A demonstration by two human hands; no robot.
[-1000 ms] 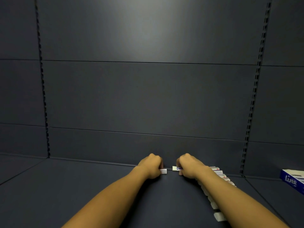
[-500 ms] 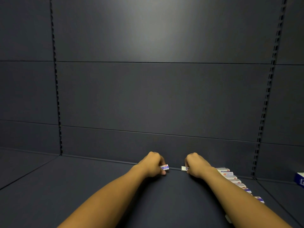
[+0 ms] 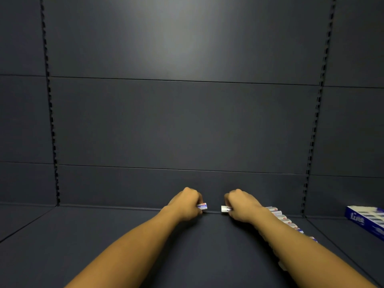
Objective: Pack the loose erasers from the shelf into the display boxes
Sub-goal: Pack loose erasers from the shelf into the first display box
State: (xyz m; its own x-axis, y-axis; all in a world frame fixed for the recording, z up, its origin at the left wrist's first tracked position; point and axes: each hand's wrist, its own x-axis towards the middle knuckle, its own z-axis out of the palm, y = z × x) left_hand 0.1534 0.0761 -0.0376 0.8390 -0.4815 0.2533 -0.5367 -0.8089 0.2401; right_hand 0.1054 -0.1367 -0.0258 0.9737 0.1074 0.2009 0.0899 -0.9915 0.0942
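Hands at shelf [image 3: 124,235] rear | left hand [image 3: 187,202] gripped an eraser [image 3: 202,206] | right hand [image 3: 241,206] gripped another eraser [image 3: 225,209] | eraser row [image 3: 284,220] beside right forearm | display box [image 3: 365,220] far right

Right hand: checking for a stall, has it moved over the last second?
No. The right hand stays just left of the row of white sleeved erasers.

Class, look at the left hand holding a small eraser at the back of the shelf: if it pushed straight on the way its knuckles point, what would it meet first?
Most likely the dark grey back panel directly behind the left hand; nothing shows between them, though depth is unclear.
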